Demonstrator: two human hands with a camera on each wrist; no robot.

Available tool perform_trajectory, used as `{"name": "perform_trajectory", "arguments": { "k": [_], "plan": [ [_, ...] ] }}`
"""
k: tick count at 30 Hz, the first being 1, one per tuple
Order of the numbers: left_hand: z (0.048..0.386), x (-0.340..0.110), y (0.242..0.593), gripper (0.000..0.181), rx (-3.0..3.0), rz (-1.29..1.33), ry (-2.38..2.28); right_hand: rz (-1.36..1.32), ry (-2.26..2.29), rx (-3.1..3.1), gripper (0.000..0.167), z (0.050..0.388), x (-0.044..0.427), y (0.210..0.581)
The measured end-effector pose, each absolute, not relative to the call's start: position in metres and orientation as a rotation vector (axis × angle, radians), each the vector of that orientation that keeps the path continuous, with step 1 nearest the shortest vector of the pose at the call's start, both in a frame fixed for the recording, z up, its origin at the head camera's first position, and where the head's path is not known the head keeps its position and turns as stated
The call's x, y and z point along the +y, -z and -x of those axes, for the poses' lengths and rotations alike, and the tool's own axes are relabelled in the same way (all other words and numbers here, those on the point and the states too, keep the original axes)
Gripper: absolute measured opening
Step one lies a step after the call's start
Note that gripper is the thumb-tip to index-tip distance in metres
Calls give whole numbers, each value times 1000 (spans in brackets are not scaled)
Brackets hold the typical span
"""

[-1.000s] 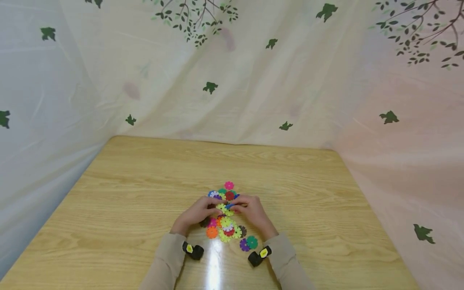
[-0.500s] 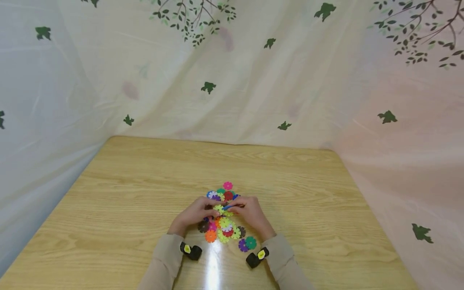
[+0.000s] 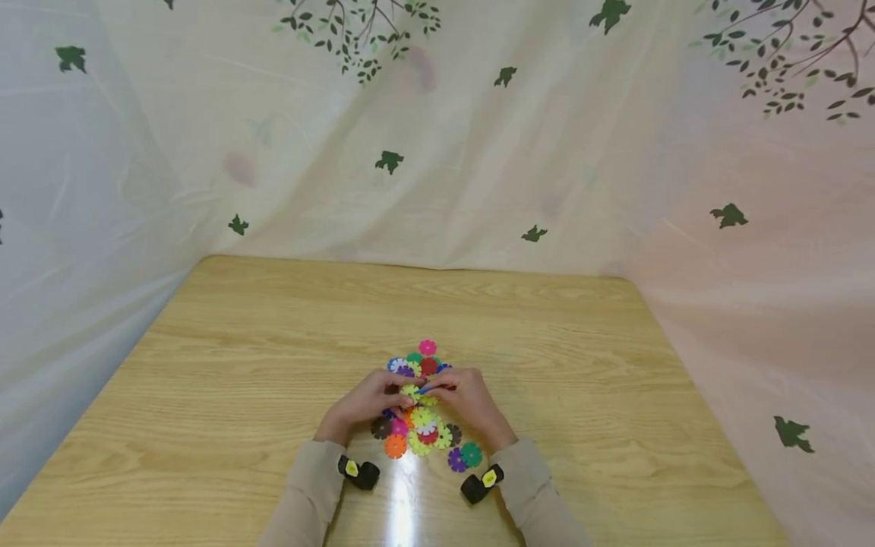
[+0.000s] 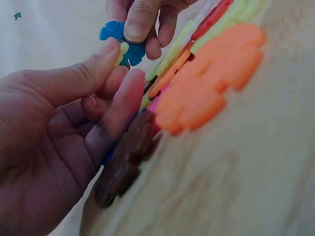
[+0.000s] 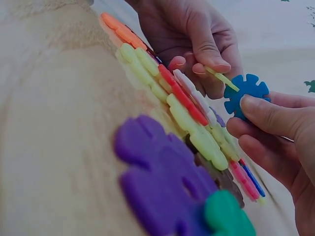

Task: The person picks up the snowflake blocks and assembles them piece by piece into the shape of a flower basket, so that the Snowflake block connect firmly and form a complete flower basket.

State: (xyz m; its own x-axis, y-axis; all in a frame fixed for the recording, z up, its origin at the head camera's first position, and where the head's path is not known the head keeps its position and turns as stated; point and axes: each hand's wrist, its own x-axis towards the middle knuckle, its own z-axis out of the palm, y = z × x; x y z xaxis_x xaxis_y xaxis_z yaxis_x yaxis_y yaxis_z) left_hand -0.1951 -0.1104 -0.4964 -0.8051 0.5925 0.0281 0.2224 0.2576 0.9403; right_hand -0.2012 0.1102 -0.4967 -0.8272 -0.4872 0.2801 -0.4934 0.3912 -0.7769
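My left hand (image 3: 369, 399) pinches a yellow notched plastic disc (image 5: 222, 78) between thumb and fingers. My right hand (image 3: 470, 395) pinches a blue notched disc (image 5: 255, 86), seen nearly face-on in the right wrist view. The two discs meet at their edges, set crosswise; how deep the slots engage I cannot tell. Both hands are held just over a loose pile of coloured flower-shaped discs. Close to the left hand lie a brown disc (image 4: 125, 160) and an orange disc (image 4: 211, 78). Part of the pile is hidden under the hands.
More discs spread over the wooden table (image 3: 273, 327), among them a pink one (image 3: 427, 347) at the far end. Nearer the right wrist, a purple disc (image 3: 456, 459) and a green disc (image 3: 471, 454) overlap. A printed curtain (image 3: 451, 175) hangs behind the table.
The blue disc has come against the yellow one, which the left hand has tilted up off the pile. Both hands stay in nearly the same place; the head view shifts slightly.
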Motion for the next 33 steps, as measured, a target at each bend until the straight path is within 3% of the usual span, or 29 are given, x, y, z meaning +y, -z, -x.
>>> {"name": "perform_trajectory", "arguments": {
  "k": [13,33],
  "plan": [
    [194,-111,496,39,2161,-572,-1603,-833,-1611,-2556,10,203,113,504],
    [195,-118,496,35,2157,-585,-1671,-834,-1670,-2545,12,203,112,501]
  ]
}}
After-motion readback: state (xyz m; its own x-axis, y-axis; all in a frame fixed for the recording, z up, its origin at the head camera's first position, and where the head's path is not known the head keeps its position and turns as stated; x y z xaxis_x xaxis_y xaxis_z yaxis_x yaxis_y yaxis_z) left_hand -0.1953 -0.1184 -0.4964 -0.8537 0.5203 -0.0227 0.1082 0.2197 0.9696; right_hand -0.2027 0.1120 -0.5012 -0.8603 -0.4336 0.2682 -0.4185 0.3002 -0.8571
